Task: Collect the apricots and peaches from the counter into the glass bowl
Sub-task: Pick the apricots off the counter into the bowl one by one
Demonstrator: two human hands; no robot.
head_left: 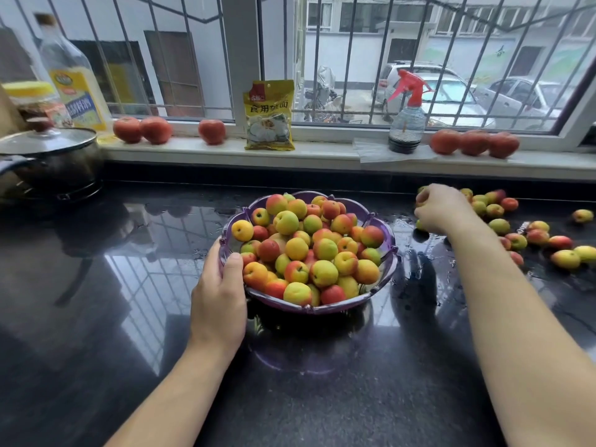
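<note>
A purple glass bowl stands mid-counter, heaped with small yellow, green and red apricots and peaches. My left hand grips the bowl's near-left rim, thumb over the edge. Several loose fruits lie scattered on the black counter to the right. My right hand reaches into the left end of that scatter, fingers curled around small fruit; a yellow-green one shows at the fingertips and another under the hand.
A lidded pot sits at the far left. The windowsill behind holds tomatoes, a yellow packet, a spray bottle, an oil bottle and a jar. The counter is wet and glossy.
</note>
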